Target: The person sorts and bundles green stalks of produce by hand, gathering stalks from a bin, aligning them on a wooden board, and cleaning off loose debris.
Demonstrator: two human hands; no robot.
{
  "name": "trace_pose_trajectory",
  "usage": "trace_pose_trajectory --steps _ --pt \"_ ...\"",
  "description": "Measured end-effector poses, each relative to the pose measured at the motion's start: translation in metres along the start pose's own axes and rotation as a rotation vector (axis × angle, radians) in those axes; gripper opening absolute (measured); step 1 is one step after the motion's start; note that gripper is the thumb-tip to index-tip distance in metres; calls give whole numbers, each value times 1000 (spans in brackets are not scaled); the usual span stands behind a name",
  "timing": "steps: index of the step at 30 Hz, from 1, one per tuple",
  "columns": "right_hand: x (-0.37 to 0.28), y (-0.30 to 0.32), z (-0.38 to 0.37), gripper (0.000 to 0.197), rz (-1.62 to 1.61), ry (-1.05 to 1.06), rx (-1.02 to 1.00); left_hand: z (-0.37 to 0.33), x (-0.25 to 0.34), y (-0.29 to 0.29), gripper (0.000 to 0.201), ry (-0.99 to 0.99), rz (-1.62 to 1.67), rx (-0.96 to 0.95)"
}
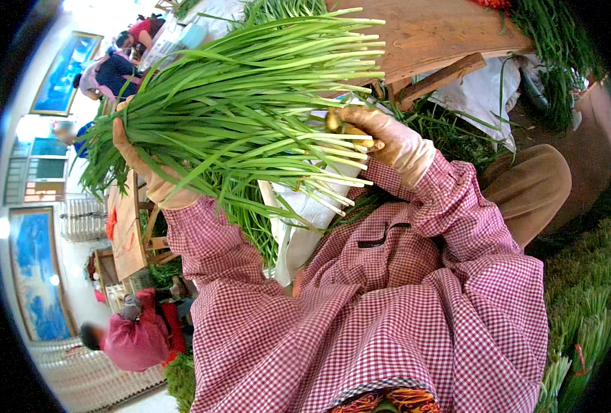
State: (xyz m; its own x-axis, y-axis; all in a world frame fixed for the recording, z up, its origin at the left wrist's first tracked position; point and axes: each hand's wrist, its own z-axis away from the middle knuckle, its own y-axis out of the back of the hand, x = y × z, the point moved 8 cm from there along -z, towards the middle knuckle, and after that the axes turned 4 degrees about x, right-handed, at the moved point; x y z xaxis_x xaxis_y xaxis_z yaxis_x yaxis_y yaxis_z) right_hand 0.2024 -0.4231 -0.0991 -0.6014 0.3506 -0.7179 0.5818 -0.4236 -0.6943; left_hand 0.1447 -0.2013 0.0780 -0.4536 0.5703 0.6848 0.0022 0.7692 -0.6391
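Observation:
A large, loosely fanned bunch of garlic chives (250, 103) is held up in front of me. The long green leaves lie toward the left and the pale cut stems toward the right. My left hand (143, 165), in a light glove, wraps around the leafy end, with most of its fingers hidden under the leaves. At the stem end my right hand (388, 141), also gloved, has its fingers curled and pinched on a few pale stems along the bunch's lower right side. Both forearms wear pink checked sleeves.
A wooden table (436, 31) stands at the top right, with more greens (560, 62) hanging off its corner. White sheeting (481, 96) lies below it. Bundled greens (584, 316) cover the lower right. Co-workers sit at the left, one in a pink top (137, 337), near another wooden table (125, 234).

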Motion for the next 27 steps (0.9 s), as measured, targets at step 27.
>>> trace_pose_trajectory --steps 27 --pt "-73 -11 54 31 1409 562 572 -15 10 11 21 -1 -75 93"
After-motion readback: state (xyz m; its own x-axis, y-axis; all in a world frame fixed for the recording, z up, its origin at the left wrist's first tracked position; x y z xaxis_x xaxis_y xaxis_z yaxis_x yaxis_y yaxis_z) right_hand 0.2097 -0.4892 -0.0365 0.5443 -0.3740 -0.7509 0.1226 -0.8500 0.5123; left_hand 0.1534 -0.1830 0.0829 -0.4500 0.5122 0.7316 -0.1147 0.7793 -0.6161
